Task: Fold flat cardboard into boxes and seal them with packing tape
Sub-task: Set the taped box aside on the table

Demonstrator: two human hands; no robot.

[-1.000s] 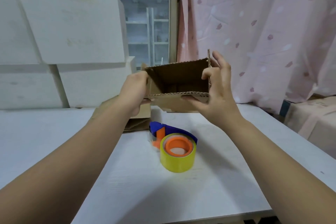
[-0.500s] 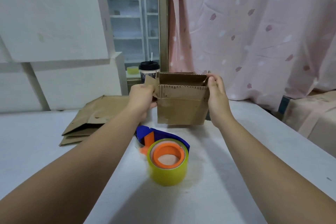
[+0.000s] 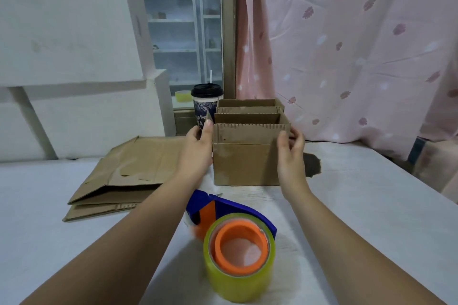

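At frame centre our left hand (image 3: 198, 153) and right hand (image 3: 291, 153) clasp, fingers curled round its sides, a box (image 3: 245, 161) formed but open-topped and seemingly unsealed, tape dispenser (image 3: 238, 238) untouched below, flat cardboard (image 3: 128, 176) at left unfolded.

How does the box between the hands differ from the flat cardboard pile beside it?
The box stands upright, folded into shape with its top open; the cardboard pile lies flat, not yet folded. The left hand and right hand hold the box by its sides; no hand holds the pile. Both are brown corrugated cardboard on the white table.
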